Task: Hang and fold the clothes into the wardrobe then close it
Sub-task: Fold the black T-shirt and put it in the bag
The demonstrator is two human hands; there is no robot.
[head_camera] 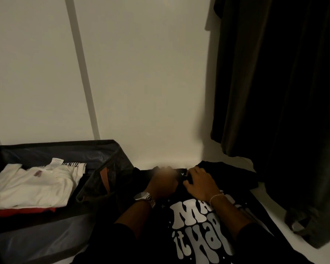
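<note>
A: How far along?

B: White clothes (30,184) lie folded in the bin (114,149), lower left. At lower centre the black T-shirt (194,221) is unfolded; right hand (200,182) presses its collar flat-fingered, left hand (163,184) too blurred to tell.

A: Remaining?

B: Probably folding, hanging, closing.

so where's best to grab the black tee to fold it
Probably at the collar edge, coming from above, one hand each side. The black tee lies flat, print up, collar away from the person, where the left hand and right hand already rest, so that edge lifts evenly.
</note>
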